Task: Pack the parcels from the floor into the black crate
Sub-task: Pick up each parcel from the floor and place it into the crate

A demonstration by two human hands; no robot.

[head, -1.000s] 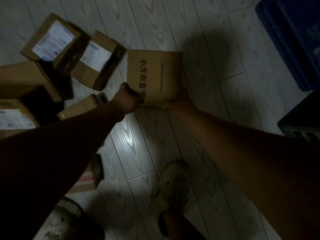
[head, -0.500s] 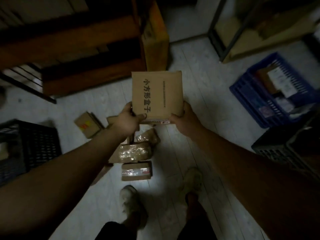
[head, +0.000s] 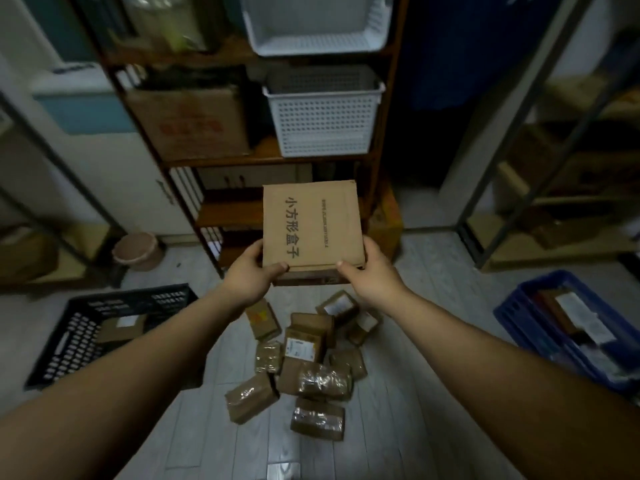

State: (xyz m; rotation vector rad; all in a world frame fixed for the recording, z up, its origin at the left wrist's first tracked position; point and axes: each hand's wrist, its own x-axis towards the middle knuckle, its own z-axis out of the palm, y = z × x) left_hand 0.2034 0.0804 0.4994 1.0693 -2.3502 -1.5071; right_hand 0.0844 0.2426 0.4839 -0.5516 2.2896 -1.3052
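Both hands, left [head: 246, 279] and right [head: 371, 276], gripping brown parcel [head: 312, 227] in air, above floor pile [head: 304, 362]. Black crate [head: 86, 327] at left holding one parcel [head: 122, 326]; many still waiting on floor.

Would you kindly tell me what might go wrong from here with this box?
1. The left hand and right hand grip the cardboard box only at its near corners, so it may tip away or slip.
2. The pile of parcels lies on the floor right ahead; a step toward the black crate on the left might catch one.
3. The blue crate on the right also holds parcels, so the box could land in the wrong one.
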